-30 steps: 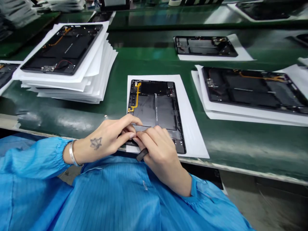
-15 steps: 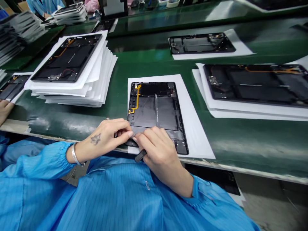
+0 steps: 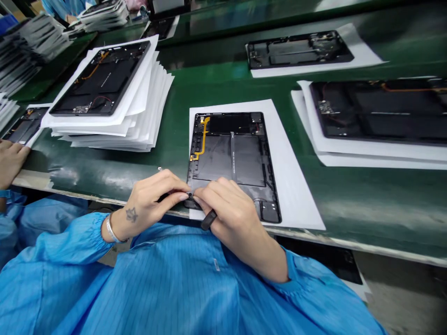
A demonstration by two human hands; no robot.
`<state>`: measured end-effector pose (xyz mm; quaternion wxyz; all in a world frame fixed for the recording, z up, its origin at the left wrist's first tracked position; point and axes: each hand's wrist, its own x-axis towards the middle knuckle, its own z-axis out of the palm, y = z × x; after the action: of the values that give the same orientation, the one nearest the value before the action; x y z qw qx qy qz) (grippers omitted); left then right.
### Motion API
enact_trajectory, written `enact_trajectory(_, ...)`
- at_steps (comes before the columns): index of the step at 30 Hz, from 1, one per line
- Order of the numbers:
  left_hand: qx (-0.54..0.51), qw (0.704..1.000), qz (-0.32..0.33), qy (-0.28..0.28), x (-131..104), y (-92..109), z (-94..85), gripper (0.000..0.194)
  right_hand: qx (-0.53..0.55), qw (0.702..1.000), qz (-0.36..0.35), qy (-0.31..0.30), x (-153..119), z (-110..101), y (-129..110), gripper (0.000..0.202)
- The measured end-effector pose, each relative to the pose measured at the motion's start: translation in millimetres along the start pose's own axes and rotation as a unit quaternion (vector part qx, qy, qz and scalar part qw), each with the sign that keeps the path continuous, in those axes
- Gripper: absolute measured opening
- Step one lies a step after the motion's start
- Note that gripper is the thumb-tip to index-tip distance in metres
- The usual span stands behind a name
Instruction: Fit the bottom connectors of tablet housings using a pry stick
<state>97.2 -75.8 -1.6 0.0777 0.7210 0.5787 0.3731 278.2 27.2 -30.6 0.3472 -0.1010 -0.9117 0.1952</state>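
Observation:
An opened tablet [image 3: 244, 163] with a black inner side and a yellow flex cable [image 3: 201, 144] lies on white paper [image 3: 296, 195] at the bench's front edge. Over its near left corner, my left hand [image 3: 155, 195] pinches a tiny black part [image 3: 190, 194] between thumb and index finger. Close against it, my right hand [image 3: 230, 209] is closed around a black hand tool [image 3: 208, 219]. Only the tool's broad rounded end sticks out below the fingers; its tip is hidden, so its kind cannot be told.
Left stands a stack of paper sheets [image 3: 136, 121] topped by another opened tablet [image 3: 104, 79]. More tablets lie to the right [image 3: 380, 111] and at the back [image 3: 300, 50]. A co-worker's hand [image 3: 12, 160] rests at the far left. The green bench [image 3: 366, 200] ends just before me.
The view has shifted slightly, so the bench things appear moved. Both hands stay at the tablet's near left corner, and the small black part now shows between my left fingertips.

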Motion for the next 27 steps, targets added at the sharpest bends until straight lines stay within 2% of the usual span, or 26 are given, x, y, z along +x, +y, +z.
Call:
enact_trajectory(3,-0.001,1.0,0.02,-0.008,0,0,2.3,0.006,-0.003,1.0,-0.001,-0.002,0,0,0,0.023)
enact_trajectory(7,-0.001,1.0,0.007,-0.014,3,1,2.1,0.003,-0.012,1.0,0.0,0.001,-2,1,-1,0.022)
enact_trajectory(10,0.03,0.999,0.003,-0.036,3,-1,0.3,0.004,-0.019,1.0,-0.001,0.009,-5,-1,-1,0.019)
enact_trajectory(12,0.068,0.996,0.022,-0.06,1,-3,-0.8,0.005,-0.027,0.999,-0.02,0.002,-7,-4,-1,0.021)
enact_trajectory(16,0.166,0.977,0.077,-0.111,-4,-7,-2.5,0.01,-0.065,0.995,-0.071,-0.036,-10,-10,-1,0.03)
enact_trajectory(19,0.224,0.959,0.103,-0.141,-6,-6,-3.6,0.011,-0.088,0.991,-0.083,-0.054,-10,-10,0,0.034)
enact_trajectory(27,0.304,0.93,0.136,-0.157,0,3,-5.9,0.016,-0.133,0.984,-0.102,-0.061,-9,-6,-2,0.027)
